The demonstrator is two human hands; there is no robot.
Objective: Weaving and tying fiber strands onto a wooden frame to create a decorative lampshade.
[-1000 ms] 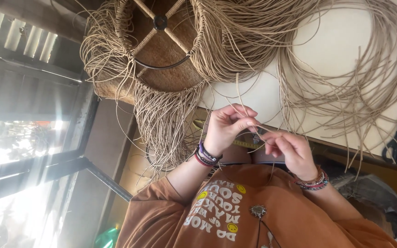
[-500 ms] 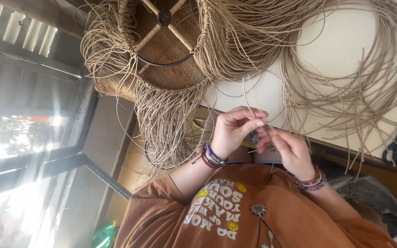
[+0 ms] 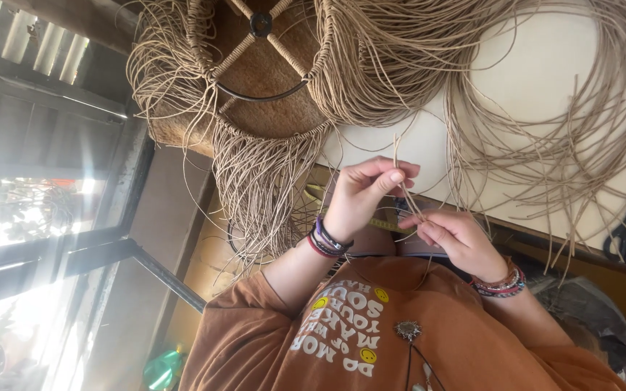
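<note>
Fingers of both hands, left hand (image 3: 362, 195) and right hand (image 3: 452, 239), pinch tan cord strands (image 3: 405, 190) above the table edge (image 3: 545, 235) (light, springy stuff, probably best gripped near the ends).

Both forearms rise from the bottom of the view and meet in front of the chest, bare from the elbows up. The left hand (image 3: 362, 197) is the higher of the two, its wrist bent so the back of the hand faces the camera; the fingers curl inward and the thumb presses against the forefinger in a tight pinch at the top of the hand. The right hand (image 3: 452, 239) sits just beside and slightly below it, palm turned partly up, fingers loosely bent, with thumb and forefinger closed together and pointing toward the left hand's fingertips. The two hands are nearly touching
</note>
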